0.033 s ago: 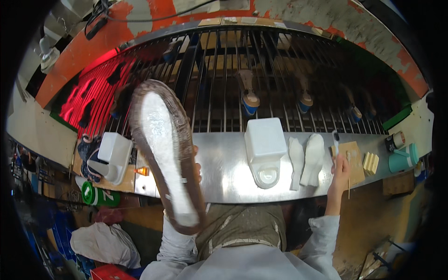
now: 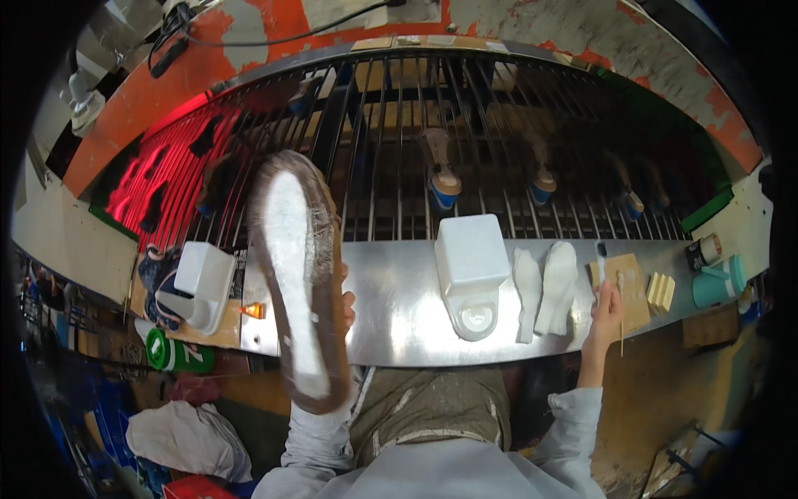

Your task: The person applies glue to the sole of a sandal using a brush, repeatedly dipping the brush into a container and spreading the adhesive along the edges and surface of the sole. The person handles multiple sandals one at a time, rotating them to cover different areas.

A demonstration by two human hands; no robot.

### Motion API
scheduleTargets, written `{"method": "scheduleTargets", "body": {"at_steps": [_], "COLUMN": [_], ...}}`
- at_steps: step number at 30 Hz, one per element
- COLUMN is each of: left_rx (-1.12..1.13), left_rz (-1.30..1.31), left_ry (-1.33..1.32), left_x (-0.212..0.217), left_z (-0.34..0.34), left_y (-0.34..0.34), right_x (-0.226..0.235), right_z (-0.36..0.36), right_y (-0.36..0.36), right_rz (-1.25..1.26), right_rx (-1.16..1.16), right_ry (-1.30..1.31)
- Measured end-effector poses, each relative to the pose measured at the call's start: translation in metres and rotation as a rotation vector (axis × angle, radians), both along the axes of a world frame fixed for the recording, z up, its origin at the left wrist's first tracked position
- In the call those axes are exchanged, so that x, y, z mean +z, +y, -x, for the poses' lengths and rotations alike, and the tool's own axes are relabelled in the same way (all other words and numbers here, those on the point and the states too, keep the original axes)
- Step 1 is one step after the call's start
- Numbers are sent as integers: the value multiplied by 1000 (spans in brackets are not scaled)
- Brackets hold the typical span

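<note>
While the left hand (image 2: 347,309) grips the brown shoe (image 2: 288,224) over the metal bench (image 2: 391,291), its long axis running away from the body, the right hand (image 2: 609,309) holds a small brush (image 2: 602,254) well apart, rightward.

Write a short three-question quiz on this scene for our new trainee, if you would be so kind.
1. True or false: two long pale pieces lie to the right of the central white container.
2. Which hand holds the brown shoe?
3. Choose one. The right hand holds: A, the teal mug; B, a small brush; C, one of the pale pieces.

Key: 1, true; 2, the left hand; 3, B.
</note>
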State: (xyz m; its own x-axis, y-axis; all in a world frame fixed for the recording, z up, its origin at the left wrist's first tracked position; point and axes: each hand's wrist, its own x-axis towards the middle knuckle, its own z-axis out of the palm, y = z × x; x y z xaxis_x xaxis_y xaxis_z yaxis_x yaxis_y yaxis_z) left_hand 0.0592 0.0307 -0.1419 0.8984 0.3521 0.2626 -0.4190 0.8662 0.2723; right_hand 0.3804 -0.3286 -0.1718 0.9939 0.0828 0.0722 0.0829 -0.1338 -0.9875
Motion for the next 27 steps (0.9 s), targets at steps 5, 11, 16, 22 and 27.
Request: {"method": "scheduleTargets", "body": {"at_steps": [5,11,16,22,27], "left_rx": [-131,-112,361,810,508], "left_rz": [241,523,526,-981,422], "left_ry": [-10,206,438,1375,483], "left_x": [-44,-73,-116,-151,-89], "left_z": [-56,-134,-181,-172,-190], "left_y": [60,172,249,274,255], "right_x": [-55,-70,-64,-61,-60], "right_z": [-2,3,3,6,5], "right_y": [-14,-7,-2,0,2], "right_rz": [89,221,298,327,285], "right_rx": [-236,-329,-367,-386,-395], "right_ry": [-238,-296,-310,-302,-349]}}
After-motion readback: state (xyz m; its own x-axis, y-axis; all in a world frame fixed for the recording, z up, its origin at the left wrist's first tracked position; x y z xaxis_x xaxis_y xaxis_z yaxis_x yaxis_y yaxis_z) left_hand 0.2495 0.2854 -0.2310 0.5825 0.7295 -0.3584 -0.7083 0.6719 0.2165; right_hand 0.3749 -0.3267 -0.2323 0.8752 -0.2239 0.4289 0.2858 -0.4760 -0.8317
